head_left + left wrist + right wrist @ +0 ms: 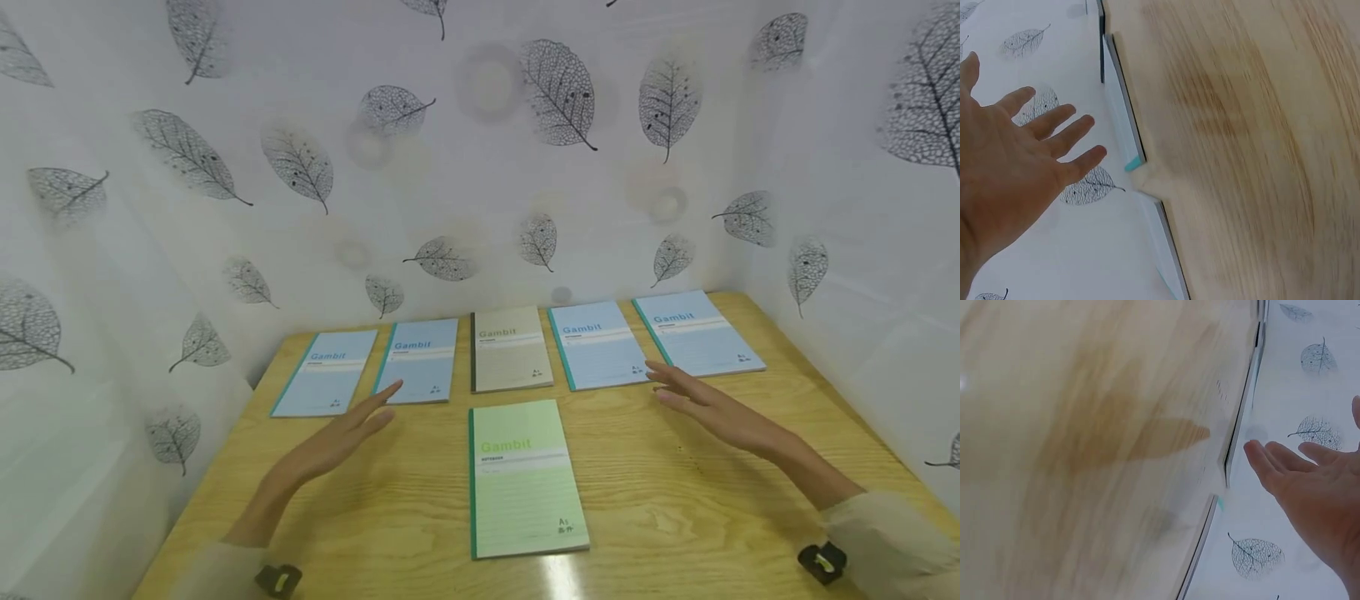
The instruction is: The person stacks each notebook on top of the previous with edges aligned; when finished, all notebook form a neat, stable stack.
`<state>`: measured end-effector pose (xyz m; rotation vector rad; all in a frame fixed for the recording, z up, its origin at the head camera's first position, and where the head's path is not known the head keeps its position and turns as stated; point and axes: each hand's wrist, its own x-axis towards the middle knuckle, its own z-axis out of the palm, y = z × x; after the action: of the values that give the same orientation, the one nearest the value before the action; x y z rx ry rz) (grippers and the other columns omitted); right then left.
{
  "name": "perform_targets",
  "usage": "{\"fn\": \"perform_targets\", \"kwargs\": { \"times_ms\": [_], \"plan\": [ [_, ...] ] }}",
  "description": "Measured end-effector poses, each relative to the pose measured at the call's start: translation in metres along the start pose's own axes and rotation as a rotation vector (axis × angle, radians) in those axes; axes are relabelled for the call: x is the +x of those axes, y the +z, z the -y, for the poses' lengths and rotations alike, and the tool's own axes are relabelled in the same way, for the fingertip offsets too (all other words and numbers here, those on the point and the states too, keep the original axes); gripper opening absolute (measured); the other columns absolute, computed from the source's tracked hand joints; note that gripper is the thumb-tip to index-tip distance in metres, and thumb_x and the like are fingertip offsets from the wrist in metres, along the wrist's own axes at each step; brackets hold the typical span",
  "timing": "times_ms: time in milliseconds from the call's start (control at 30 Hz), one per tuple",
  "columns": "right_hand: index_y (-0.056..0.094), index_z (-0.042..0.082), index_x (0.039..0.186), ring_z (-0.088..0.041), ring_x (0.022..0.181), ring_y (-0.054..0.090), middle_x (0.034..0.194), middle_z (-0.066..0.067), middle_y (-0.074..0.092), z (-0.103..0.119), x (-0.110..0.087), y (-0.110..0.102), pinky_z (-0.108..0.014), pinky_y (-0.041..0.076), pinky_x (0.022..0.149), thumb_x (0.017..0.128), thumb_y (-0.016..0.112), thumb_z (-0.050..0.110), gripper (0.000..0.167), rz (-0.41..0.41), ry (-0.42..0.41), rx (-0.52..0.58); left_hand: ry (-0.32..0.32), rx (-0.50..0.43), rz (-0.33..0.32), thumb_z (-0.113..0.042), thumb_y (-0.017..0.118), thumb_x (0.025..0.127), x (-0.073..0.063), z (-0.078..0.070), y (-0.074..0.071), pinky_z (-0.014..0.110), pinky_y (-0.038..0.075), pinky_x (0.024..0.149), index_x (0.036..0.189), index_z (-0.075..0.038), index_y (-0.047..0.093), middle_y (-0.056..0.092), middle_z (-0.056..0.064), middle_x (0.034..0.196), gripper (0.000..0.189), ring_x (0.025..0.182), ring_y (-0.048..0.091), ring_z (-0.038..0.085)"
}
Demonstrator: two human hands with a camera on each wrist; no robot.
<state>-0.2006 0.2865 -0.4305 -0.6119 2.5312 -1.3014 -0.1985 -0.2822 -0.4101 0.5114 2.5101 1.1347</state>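
The left hand (339,435) hovers over the yellowish wooden surface (390,517), its grip wide with fingers spread, near a light blue rectangular notebook with a teal spine (420,367). The right hand (716,412) also has a wide grip, fingers extended, near a matching teal-spined blue notebook (596,354). Between the forearms a light green paper notebook (525,496) lies flat, in front of a row: those two, a beige dark-spined notebook (512,362) between them, and an outer blue notebook at the left end (326,379) and another at the right end (697,342).
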Motion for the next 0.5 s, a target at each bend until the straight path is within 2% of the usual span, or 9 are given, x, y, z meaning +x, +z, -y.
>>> {"fn": "perform_targets", "kwargs": {
  "times_ms": [100,167,300,367,500],
  "plan": [
    [0.017,0.017,0.167,-0.053,0.147,0.033,0.168,-0.023,0.026,0.003,0.0,0.004,-0.081,0.025,0.111,0.115,0.035,0.032,0.058,0.03,0.017,0.101,-0.008,-0.019,0.024,-0.046,0.034,0.113,0.001,-0.005,0.005,0.074,0.012,0.121,0.168,-0.029,0.014,0.013,0.005,0.174,0.061,0.159,0.01,0.039],
    [0.017,0.015,0.167,-0.053,0.144,0.039,0.166,-0.025,0.028,0.004,0.0,0.007,-0.076,0.029,0.113,0.115,0.032,0.032,0.056,0.05,0.011,0.175,-0.018,-0.037,0.034,-0.046,0.035,0.113,0.002,-0.008,0.008,0.074,0.014,0.121,0.168,-0.027,0.014,0.016,0.009,0.173,0.062,0.157,0.015,0.042],
    [0.014,0.005,0.166,-0.052,0.142,0.043,0.164,-0.032,0.026,0.006,0.002,0.013,-0.053,0.045,0.114,0.116,0.029,0.031,0.058,0.098,0.018,0.345,-0.057,-0.069,0.041,-0.048,0.039,0.112,0.001,-0.016,0.014,0.075,0.021,0.119,0.168,-0.028,0.017,0.027,0.014,0.17,0.063,0.153,0.026,0.046],
    [0.01,0.0,0.165,-0.052,0.142,0.041,0.163,-0.036,0.022,0.007,0.003,0.016,-0.047,0.049,0.113,0.116,0.028,0.032,0.061,0.129,0.033,0.439,-0.086,-0.102,0.049,-0.051,0.041,0.11,0.001,-0.02,0.018,0.075,0.022,0.118,0.167,-0.03,0.02,0.032,0.013,0.168,0.064,0.152,0.029,0.046],
    [0.005,-0.005,0.163,-0.051,0.141,0.044,0.161,-0.041,0.021,0.008,0.005,0.022,-0.049,0.049,0.112,0.116,0.031,0.031,0.065,0.174,0.079,0.581,-0.115,-0.198,0.079,-0.051,0.045,0.109,0.003,-0.024,0.025,0.073,0.026,0.118,0.167,-0.027,0.023,0.042,0.014,0.162,0.066,0.148,0.039,0.043]
  ]
}}
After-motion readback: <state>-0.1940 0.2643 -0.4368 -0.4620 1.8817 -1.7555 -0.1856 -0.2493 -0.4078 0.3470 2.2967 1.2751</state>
